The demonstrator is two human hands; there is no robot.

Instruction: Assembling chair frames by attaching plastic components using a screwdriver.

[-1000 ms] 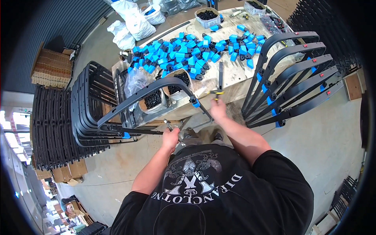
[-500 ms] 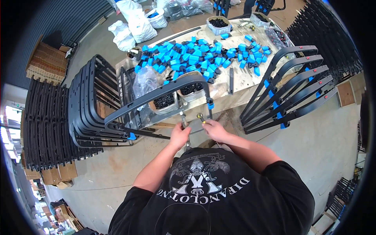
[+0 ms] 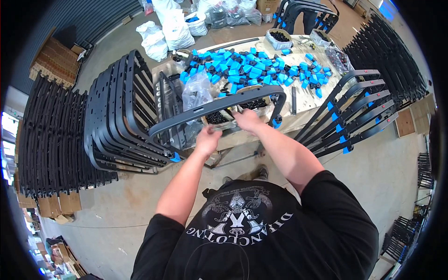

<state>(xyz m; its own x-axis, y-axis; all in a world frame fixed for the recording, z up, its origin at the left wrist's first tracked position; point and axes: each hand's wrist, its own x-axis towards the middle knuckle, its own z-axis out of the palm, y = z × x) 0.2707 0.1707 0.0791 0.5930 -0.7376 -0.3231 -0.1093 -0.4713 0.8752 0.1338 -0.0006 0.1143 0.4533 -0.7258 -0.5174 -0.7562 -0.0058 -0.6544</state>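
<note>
A dark grey U-shaped chair frame (image 3: 219, 105) with blue end caps (image 3: 277, 123) stands tilted across the table's near edge. My left hand (image 3: 207, 140) sits just below its bar with the fingers curled; whatever is inside them is hidden. My right hand (image 3: 247, 120) reaches under the bar, fingertips at a tub of small black parts (image 3: 216, 117). A second tub of black parts (image 3: 255, 104) stands beside it. Many blue plastic caps (image 3: 242, 70) lie heaped on the wooden table (image 3: 303, 100).
A row of black frames (image 3: 121, 112) stands on my left, with flat stacks (image 3: 46, 135) beyond. Frames fitted with blue caps (image 3: 354, 116) lean on the right. White sacks (image 3: 172, 28) and a clear plastic bag (image 3: 196, 91) lie by the table. The floor is concrete.
Both hands have risen from the frame's lower edge to its bar and the tubs. The view has tilted, and the frame now sits higher and closer.
</note>
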